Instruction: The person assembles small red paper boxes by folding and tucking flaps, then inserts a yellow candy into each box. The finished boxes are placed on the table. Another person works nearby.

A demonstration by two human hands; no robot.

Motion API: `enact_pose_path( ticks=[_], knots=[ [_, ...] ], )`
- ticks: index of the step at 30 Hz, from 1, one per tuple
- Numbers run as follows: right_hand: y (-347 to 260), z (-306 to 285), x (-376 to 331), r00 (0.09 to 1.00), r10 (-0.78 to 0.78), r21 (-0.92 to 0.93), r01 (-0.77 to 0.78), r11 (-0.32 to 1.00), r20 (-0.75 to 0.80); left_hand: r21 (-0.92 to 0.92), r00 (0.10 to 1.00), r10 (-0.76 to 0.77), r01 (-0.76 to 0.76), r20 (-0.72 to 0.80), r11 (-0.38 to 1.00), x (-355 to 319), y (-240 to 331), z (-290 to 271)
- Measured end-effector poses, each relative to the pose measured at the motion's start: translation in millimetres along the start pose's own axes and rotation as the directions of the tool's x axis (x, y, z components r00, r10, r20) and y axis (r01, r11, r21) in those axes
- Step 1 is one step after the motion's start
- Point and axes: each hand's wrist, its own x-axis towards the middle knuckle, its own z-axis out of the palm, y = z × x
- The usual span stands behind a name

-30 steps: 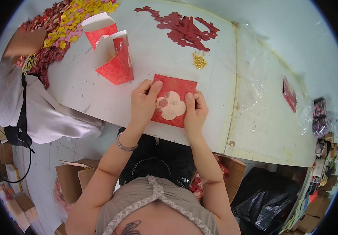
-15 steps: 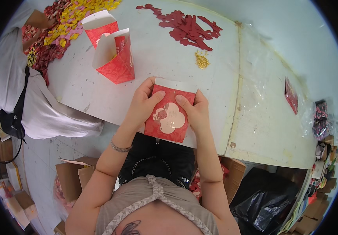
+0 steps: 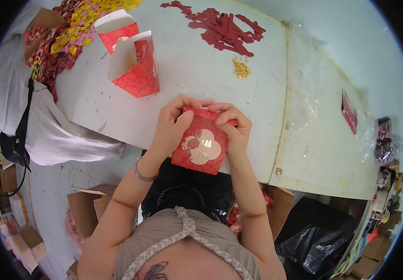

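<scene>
A flat red paper gift box (image 3: 182,161) with a pale flower-shaped panel lies between my hands at the table's front edge. My left hand (image 3: 171,122) grips its upper left corner, fingers curled over the top edge. The upper right corner is in my right hand (image 3: 235,125), whose fingers bend over the flap. That top flap is folded toward me, its red side showing. Beyond my left hand stand two opened boxes of the same red: the nearer box (image 3: 140,79) has a red packet inside, and the farther box (image 3: 117,35) is behind it.
Dark red cut-out strips (image 3: 224,32) and small gold pieces (image 3: 241,69) lie on the white table (image 3: 262,107). Wrapped sweets (image 3: 77,30) are heaped far left, beside a person in a pale garment (image 3: 66,133). Cardboard boxes (image 3: 82,207) and a black bag (image 3: 313,238) sit below.
The flap that stood up pale at the top of the box is now bent over toward me. My fingers have moved from the box's sides onto its upper edge.
</scene>
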Motion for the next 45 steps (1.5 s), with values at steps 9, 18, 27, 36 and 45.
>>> enact_pose_path(
  ticks=[9, 18, 27, 36, 45],
  knots=[
    [1.5, -4.0, 3.1, 0.987, -0.124, -0.072, 0.132, 0.989, 0.102, 0.266, 0.997, -0.021, 0.001, 0.071, 0.964, -14.0, -2.0, -19.4],
    [-22.7, 7.9, -18.4, 0.951, 0.245, -0.356, -0.298, 0.886, -0.186, 0.078, 0.990, 0.135, -0.137, 0.030, 0.987, -22.1, -6.4, -10.1],
    [-4.5, 19.3, 0.9, 0.976, -0.165, -0.349, 0.107, 0.931, -0.139, 0.293, 0.974, 0.205, -0.223, 0.092, 0.930, 1.7, -7.0, -12.6],
    [-11.0, 12.1, -1.3, 0.993, -0.053, -0.411, 0.006, 0.912, -0.104, 0.411, 0.963, 0.191, -0.254, 0.190, 0.875, 5.3, -7.9, -29.1],
    [-30.0, 11.4, -9.0, 0.979, -0.151, -0.810, -0.025, 0.585, -0.139, 0.639, 0.911, 0.411, -0.337, 0.037, 0.691, 13.8, -3.0, -13.4]
  ],
)
